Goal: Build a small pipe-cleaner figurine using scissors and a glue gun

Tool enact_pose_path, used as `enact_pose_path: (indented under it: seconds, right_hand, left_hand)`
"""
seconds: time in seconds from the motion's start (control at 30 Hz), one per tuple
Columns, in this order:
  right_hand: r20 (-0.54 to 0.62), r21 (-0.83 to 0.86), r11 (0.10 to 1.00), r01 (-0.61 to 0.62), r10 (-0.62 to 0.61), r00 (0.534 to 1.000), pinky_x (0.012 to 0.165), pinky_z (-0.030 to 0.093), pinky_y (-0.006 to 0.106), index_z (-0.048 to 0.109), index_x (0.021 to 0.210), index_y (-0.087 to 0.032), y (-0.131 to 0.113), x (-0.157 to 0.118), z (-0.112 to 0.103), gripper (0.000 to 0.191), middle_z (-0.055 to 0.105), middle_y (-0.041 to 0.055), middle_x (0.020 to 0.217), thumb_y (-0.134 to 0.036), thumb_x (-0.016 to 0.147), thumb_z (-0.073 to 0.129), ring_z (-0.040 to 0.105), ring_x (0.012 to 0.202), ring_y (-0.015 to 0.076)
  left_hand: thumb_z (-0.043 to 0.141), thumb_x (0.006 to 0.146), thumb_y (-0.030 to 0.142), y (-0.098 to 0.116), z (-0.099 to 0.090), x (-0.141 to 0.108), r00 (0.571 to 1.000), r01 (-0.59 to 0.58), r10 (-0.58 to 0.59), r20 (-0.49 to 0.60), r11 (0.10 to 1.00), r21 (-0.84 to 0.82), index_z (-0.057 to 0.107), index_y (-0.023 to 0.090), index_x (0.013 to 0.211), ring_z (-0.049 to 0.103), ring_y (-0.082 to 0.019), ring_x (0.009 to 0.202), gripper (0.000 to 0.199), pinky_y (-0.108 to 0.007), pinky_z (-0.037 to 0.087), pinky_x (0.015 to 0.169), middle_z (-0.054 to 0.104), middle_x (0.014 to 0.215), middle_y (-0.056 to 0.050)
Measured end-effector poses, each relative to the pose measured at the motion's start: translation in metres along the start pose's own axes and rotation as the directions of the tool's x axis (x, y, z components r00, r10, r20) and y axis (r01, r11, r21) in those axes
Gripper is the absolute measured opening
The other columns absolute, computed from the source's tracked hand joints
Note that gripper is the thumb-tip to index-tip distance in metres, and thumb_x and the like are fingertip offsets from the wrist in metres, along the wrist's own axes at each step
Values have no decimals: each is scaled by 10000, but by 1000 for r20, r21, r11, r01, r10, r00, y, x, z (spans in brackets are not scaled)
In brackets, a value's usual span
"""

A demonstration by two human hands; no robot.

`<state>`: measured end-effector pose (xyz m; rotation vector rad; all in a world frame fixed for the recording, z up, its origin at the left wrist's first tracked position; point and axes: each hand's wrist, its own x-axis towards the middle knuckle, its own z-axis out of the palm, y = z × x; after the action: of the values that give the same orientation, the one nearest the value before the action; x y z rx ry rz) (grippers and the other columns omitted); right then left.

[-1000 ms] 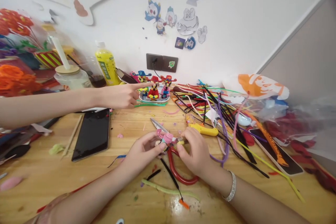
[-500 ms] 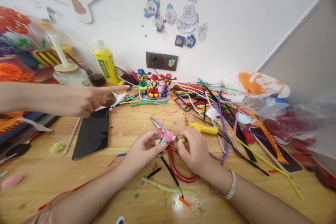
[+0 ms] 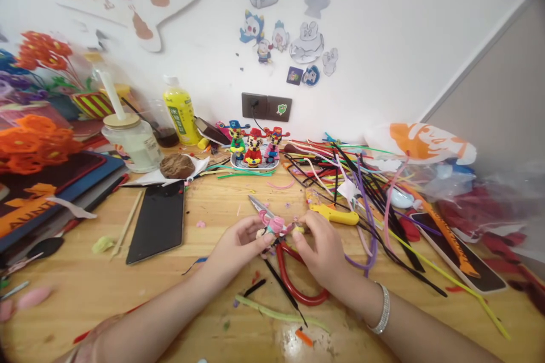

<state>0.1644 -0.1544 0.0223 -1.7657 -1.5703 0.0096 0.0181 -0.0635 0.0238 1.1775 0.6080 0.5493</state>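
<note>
Pale varnished wooden table [image 3: 204, 317]: bears the work; forearms resting on it would probably steady fine handling.
Heap of many-coloured fuzzy stems [image 3: 361, 190]: lies to the right, well apart from the fingertips; elbow room is worth guarding there.
Red-handled metal scissors [image 3: 283, 275]: lie under and between the hands, bladed end pointing away; best to work above them and mind the point.
Bare left hand [image 3: 234, 243]: thumb and fingers are closed round the figure's side; a light, firm hold should avoid crushing soft parts.
Bare right hand [image 3: 322, 247]: thumb and forefinger are pinched together on the yellow piece, just beside the figure; small fingertip motions suit this.
Three bright-capped little figures on a dish [image 3: 254, 150]: stand beyond the hands, near the wall, handy for comparing shape.
Yellow plastic-handled tool [image 3: 339, 216]: lies near the right hand, its front end cluttered.
Small pink-and-turquoise figure [image 3: 276, 224]: sits in the left hand's grip, above the scissors; likely easiest to control when braced from behind.
Tiny yellow piece [image 3: 299, 229]: between the right fingertips; whether it joins the figure, I cannot tell.
</note>
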Motion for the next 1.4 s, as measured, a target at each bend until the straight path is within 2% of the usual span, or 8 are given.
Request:
enact_pose_path:
  seconds: [0.2, 0.33, 0.5, 0.6, 0.8, 1.1, 1.4]
  right_hand:
    - [-4, 27, 1000, -4, 4, 1000, 597, 334, 279, 441, 711, -190, -2, 0, 0, 140, 480, 8, 682, -307, 788, 435, 447, 659, 162]
    - [-7, 45, 999, -15, 16, 1000, 616, 345, 288, 452, 735, -189, -1, 0, 1, 123, 496, 16, 707, -299, 791, 443, 462, 686, 172]
    - [-41, 76, 997, -24, 28, 999, 611, 363, 290, 463, 744, -191, 1, 1, 2, 112, 510, 19, 703, -283, 801, 434, 474, 676, 170]
    - [-47, 67, 998, -11, 15, 999, 608, 370, 291, 476, 747, -186, 1, 1, 2, 117, 519, 22, 703, -286, 793, 436, 476, 673, 169]
    - [-17, 45, 999, 29, -28, 999, 579, 348, 278, 465, 701, -186, -2, -1, 0, 108, 503, 13, 658, -262, 764, 420, 460, 642, 161]
    - [12, 53, 999, 9, -10, 1000, 562, 319, 265, 438, 680, -189, -2, 0, -1, 120, 479, 1, 640, -275, 761, 421, 452, 623, 153]
    - [45, -18, 999, -46, 47, 998, 563, 330, 264, 455, 648, -183, -2, 1, 0, 143, 505, 17, 625, -246, 763, 398, 456, 611, 158]
  left_hand:
    - [719, 577, 305, 2, 1, -2, 999, -8, 8, -32, 1000, 18, 629, 162, 815, 594, -191, 802, 292, -248, 458, 653, 678, 869, -46]
    - [711, 585, 339, 7, 3, -3, 999, 9, -8, -41, 1000, 10, 628, 151, 846, 588, -155, 692, 332, -243, 453, 620, 671, 839, -41]
    - [728, 567, 314, 7, 2, -1, 999, 33, -33, 3, 999, 15, 632, 140, 827, 562, -128, 602, 327, -242, 445, 596, 666, 733, -25]
    - [741, 550, 285, 3, 1, 0, 1000, 28, -28, 8, 1000, 5, 625, 150, 820, 586, -154, 675, 323, -257, 456, 624, 675, 799, -37]
    - [740, 551, 241, -6, -2, 2, 999, -33, 33, 17, 999, 1, 610, 171, 860, 592, -204, 906, 343, -305, 444, 805, 684, 937, -50]
    - [725, 572, 221, -8, -5, 4, 998, -65, 65, 3, 996, 53, 596, 170, 864, 605, -215, 899, 323, -343, 440, 833, 683, 939, -60]
    - [696, 600, 199, -7, -5, 3, 998, -62, 59, 28, 992, 113, 602, 173, 848, 607, -195, 882, 267, -312, 450, 821, 686, 925, -44]
